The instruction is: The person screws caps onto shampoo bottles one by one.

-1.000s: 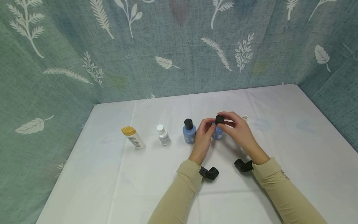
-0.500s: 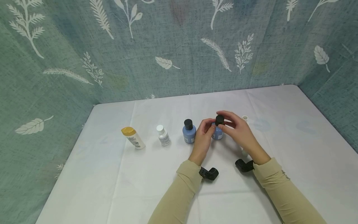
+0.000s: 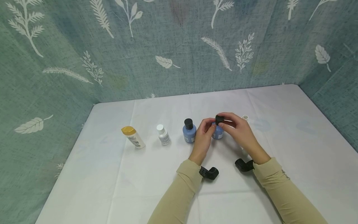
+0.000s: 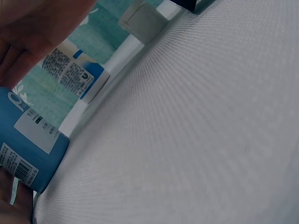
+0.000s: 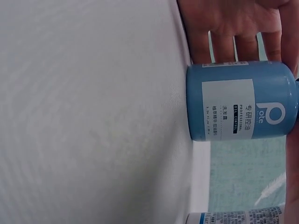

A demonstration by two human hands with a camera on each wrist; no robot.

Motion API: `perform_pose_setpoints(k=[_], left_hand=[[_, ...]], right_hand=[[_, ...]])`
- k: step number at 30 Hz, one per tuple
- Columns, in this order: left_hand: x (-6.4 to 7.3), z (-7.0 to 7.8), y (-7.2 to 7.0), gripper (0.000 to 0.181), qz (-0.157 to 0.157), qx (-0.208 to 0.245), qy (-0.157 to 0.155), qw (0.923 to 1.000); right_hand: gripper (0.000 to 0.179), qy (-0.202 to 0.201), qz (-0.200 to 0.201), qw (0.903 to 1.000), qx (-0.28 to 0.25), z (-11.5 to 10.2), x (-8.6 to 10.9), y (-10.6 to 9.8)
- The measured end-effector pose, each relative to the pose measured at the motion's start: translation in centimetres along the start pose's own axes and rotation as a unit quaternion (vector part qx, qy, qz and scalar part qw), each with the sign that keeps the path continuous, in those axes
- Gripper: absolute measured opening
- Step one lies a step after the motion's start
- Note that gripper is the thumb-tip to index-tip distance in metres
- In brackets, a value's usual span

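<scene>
A blue shampoo bottle (image 5: 233,100) with a pale label stands upright on the white table in front of the person. The left hand (image 3: 203,137) grips its body from the left side. On top is a black cap (image 3: 219,119), which the right hand (image 3: 239,129) pinches between thumb and fingers. Whether the cap is loose from the neck is hidden by the fingers. Just left of the left hand stands a second blue bottle (image 3: 189,133) with a black cap. In the left wrist view, the held bottle's back label and barcode show.
A small white bottle (image 3: 163,136) and a white bottle with a yellow cap (image 3: 135,138) stand farther left. Close behind the right hand is a slim white object (image 3: 245,117), mostly hidden. A patterned green cloth (image 3: 179,49) hangs beyond the table's far edge.
The right hand's thumb and fingers have shifted slightly around the cap. The left hand and the held bottle stay in place, as do the other bottles.
</scene>
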State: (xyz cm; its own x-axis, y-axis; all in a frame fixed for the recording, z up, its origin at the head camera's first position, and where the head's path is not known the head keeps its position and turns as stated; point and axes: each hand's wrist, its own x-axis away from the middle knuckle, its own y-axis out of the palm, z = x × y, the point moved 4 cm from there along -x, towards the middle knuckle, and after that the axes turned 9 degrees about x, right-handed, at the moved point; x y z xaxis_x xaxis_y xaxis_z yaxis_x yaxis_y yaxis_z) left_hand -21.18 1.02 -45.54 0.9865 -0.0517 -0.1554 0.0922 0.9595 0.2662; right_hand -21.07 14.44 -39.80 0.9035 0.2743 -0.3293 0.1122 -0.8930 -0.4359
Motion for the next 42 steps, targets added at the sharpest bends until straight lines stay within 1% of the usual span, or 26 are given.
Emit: perform_pose_setpoints(k=[4,7,11,13,20,23,26,30,37,39,42], left_hand=[[0.1,0.2,0.1,0.021,-0.001,-0.002,-0.001,1.0],[0.3,1.2,0.3,0.021,-0.002,0.001,-0.003,1.0],[0.7,2.3,0.7,0.022,-0.002,0.006,-0.001,1.0],[0.6,2.2,0.6,0.022,-0.001,0.007,0.0,1.0],[0.0,0.2,0.0,0.022,0.001,-0.005,-0.003,1.0],[-0.1,-0.1,0.0,0.022,0.0,-0.01,0.002,1.0],[-0.1,-0.2,0.0,0.022,0.002,-0.012,0.0,0.9999],[-0.1,0.0,0.0,0.022,0.002,-0.012,-0.007,0.9999],[0.7,2.3,0.6,0.023,-0.005,-0.017,-0.019,0.9997],[0.7,2.3,0.6,0.023,-0.005,-0.018,-0.016,0.9997],[0.4,1.4,0.3,0.023,-0.005,-0.014,-0.016,0.9998]], right_hand=[[0.037,-0.005,0.017,0.9997,0.017,1.1,-0.2,0.2],[0.04,-0.018,0.025,0.999,0.032,1.3,-0.3,0.4],[0.04,-0.016,0.028,0.9986,0.042,1.2,-0.3,0.4],[0.041,-0.014,0.023,0.9988,0.041,0.8,-0.2,0.4],[0.042,-0.012,-0.015,0.9995,0.026,-1.5,0.2,-0.2],[0.042,-0.006,-0.025,0.9993,0.029,-1.8,0.3,-0.3],[0.042,0.001,-0.027,0.9992,0.029,-1.7,0.3,-0.4],[0.041,0.006,-0.022,0.9994,0.027,-1.5,0.3,-0.4],[0.041,0.011,-0.014,0.9996,0.024,-1.4,0.3,-0.4],[0.04,0.013,-0.012,0.9996,0.024,-1.4,0.3,-0.4],[0.04,0.014,-0.007,0.9994,0.029,-1.5,0.3,-0.4]])
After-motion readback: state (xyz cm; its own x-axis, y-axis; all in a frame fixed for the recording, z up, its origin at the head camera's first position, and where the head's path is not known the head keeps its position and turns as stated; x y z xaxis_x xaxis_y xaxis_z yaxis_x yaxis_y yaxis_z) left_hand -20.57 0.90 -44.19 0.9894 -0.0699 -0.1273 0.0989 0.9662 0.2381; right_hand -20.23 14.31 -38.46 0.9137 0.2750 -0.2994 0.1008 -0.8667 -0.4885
